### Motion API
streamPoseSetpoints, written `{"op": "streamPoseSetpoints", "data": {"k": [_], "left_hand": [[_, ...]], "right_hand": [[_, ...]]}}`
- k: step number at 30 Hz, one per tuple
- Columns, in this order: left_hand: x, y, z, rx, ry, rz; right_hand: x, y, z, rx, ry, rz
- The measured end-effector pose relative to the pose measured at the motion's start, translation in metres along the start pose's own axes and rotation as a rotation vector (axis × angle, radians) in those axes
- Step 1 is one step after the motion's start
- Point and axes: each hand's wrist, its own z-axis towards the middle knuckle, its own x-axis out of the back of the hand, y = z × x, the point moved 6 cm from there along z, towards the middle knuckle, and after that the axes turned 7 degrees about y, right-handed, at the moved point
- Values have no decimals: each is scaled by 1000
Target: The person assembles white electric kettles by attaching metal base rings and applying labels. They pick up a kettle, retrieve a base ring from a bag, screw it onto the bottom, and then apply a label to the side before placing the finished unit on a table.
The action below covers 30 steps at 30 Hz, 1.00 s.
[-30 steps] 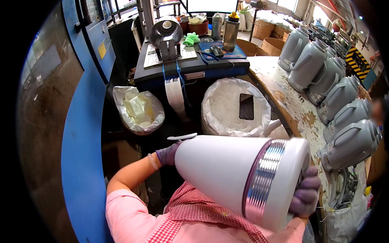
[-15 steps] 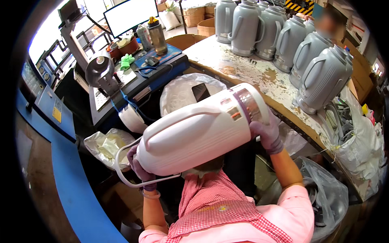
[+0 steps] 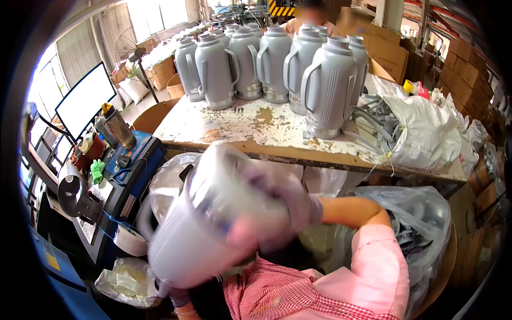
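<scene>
A light grey thermos jug (image 3: 184, 242) is tilted in front of me, blurred by motion, its metal-banded end up and toward the right. My right hand (image 3: 285, 200), in a purple glove, is closed round that banded end; its fingers are smeared. Low at the jug's other end, my left hand (image 3: 178, 296), also gloved, holds it from below and is mostly hidden behind the body. Part of the jug's handle shows on its left side. Several similar grey thermos jugs (image 3: 330, 88) stand upright on the worn white table (image 3: 240, 125) beyond.
A white sack of grey plastic parts (image 3: 426, 128) lies on the table's right. Below it is a clear bag of dark parts (image 3: 421, 213). At left are a monitor (image 3: 85, 101), a bottle (image 3: 118, 125) and a tape roll (image 3: 129, 241). Another person (image 3: 314, 18) is behind the jugs.
The view has swung right and up toward the table. The held jug has gone from nearly level to a steeper tilt, and my right hand has shifted round its banded end.
</scene>
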Motion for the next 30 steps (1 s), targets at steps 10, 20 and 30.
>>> {"op": "streamPoseSetpoints", "data": {"k": [10,20,30], "left_hand": [[31,12,2,-108,78,247],[77,94,12,-133,511,-481],[70,154,48,-145,120,-1019]], "right_hand": [[-17,1,-17,140,-388,-387],[-77,150,-161,-1525,-748,233],[-99,10,-78,-138,-462,162]]}}
